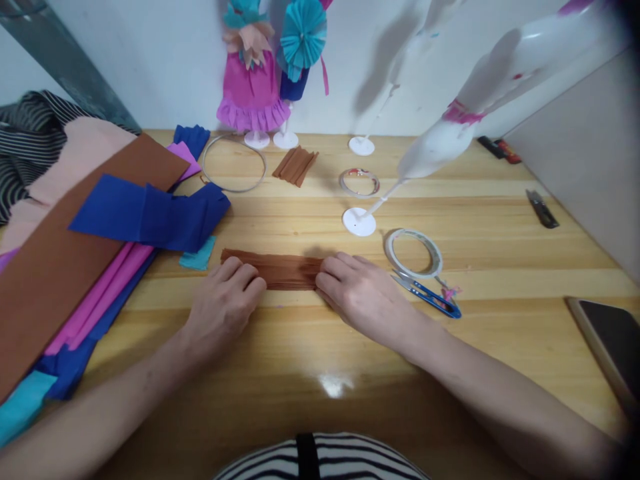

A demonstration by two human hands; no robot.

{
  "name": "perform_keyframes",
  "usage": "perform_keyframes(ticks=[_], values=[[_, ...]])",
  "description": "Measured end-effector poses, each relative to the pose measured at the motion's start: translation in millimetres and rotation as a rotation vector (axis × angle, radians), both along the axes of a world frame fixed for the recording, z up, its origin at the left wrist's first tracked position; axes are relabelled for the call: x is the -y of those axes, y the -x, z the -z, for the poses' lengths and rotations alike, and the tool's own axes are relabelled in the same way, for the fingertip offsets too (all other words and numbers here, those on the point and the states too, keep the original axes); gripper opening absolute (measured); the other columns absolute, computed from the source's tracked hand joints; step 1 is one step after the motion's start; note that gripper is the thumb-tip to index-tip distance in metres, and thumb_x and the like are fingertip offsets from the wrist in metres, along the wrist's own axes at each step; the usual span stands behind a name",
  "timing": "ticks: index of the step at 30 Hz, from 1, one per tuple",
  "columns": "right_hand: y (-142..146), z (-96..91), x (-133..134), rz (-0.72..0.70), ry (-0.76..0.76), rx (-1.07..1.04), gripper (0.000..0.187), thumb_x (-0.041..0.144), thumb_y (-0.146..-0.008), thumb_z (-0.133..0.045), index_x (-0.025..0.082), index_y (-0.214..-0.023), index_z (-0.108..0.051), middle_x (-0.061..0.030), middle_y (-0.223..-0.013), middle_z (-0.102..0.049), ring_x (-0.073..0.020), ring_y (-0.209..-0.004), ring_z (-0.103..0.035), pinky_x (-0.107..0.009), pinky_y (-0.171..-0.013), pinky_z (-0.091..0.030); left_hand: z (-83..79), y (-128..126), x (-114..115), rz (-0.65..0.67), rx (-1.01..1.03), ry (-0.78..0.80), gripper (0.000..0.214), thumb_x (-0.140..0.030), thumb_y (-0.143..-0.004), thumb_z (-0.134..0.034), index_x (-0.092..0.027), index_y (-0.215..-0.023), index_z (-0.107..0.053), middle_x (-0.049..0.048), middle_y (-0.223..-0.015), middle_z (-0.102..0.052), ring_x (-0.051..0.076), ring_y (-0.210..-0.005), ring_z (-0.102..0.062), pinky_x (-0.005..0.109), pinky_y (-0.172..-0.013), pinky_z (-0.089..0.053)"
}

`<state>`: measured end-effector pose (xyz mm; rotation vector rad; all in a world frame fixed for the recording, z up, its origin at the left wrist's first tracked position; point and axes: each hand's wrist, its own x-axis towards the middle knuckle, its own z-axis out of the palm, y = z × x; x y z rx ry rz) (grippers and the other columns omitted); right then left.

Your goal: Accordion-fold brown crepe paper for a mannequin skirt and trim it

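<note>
A folded strip of brown crepe paper (285, 269) lies flat on the wooden table (310, 360). My left hand (225, 300) presses on its left end with curled fingers. My right hand (360, 293) pinches its right end, fingers bent over the paper. Just right of my right hand lie small blue thread snips (430, 297) and a roll of clear tape (414, 253).
Sheets of brown, blue, pink and teal crepe paper (100, 227) are stacked at the left. A second pleated brown piece (296, 165), a wire ring (234, 163), a tape roll (359, 181), white doll stands (359, 221), a dressed paper doll (253, 80), a phone (613, 343) and a cutter (543, 209) lie around.
</note>
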<state>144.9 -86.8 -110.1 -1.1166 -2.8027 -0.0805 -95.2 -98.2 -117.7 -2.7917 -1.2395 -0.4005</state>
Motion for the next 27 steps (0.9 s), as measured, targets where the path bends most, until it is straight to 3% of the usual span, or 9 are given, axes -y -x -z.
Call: perform_keyframes(ticks=[11,16,23,27], values=[[-2,5.6,-1,0.005,0.027,-0.056,0.014,0.011,-0.090,-0.050,0.014,-0.083,-0.062,-0.0077,-0.078,-0.064,-0.0194,-0.072,-0.058,-0.031,-0.066,-0.042,4.5,2,-3,0.012,0.033,0.037,0.024,-0.008,-0.091,-0.042,-0.015,-0.081,-0.064,0.0076,-0.079,-0.061,0.021,-0.078,-0.047,0.034,-0.070,-0.045],[-2,7.6,-2,-0.009,0.059,-0.066,0.018,0.012,-0.091,-0.048,0.014,-0.078,-0.061,-0.0083,-0.078,-0.064,-0.0187,-0.071,-0.057,-0.030,-0.066,-0.043,4.1,2,-5,-0.027,-0.031,0.070,0.020,-0.010,-0.088,-0.048,-0.017,-0.077,-0.062,0.0065,-0.077,-0.060,0.022,-0.079,-0.048,0.037,-0.073,-0.045],[-1,7.9,-1,-0.033,0.021,-0.073,0.020,0.011,-0.091,-0.047,0.014,-0.075,-0.060,-0.0085,-0.079,-0.064,-0.0186,-0.071,-0.056,-0.030,-0.067,-0.043,-16.8,11,-9,-0.109,-0.284,0.077,0.018,-0.006,-0.081,-0.051,-0.018,-0.070,-0.058,0.0092,-0.077,-0.060,0.028,-0.080,-0.053,0.041,-0.066,-0.043],[0,7.1,-1,-0.038,0.020,-0.077,0.023,0.009,-0.092,-0.044,0.014,-0.075,-0.059,-0.0081,-0.076,-0.062,-0.0185,-0.070,-0.055,-0.030,-0.065,-0.041,-34.3,20,-7,-0.254,-0.416,0.021,0.022,-0.001,-0.077,-0.046,-0.018,-0.070,-0.059,0.0113,-0.073,-0.060,0.031,-0.075,-0.053,0.042,-0.059,-0.042]])
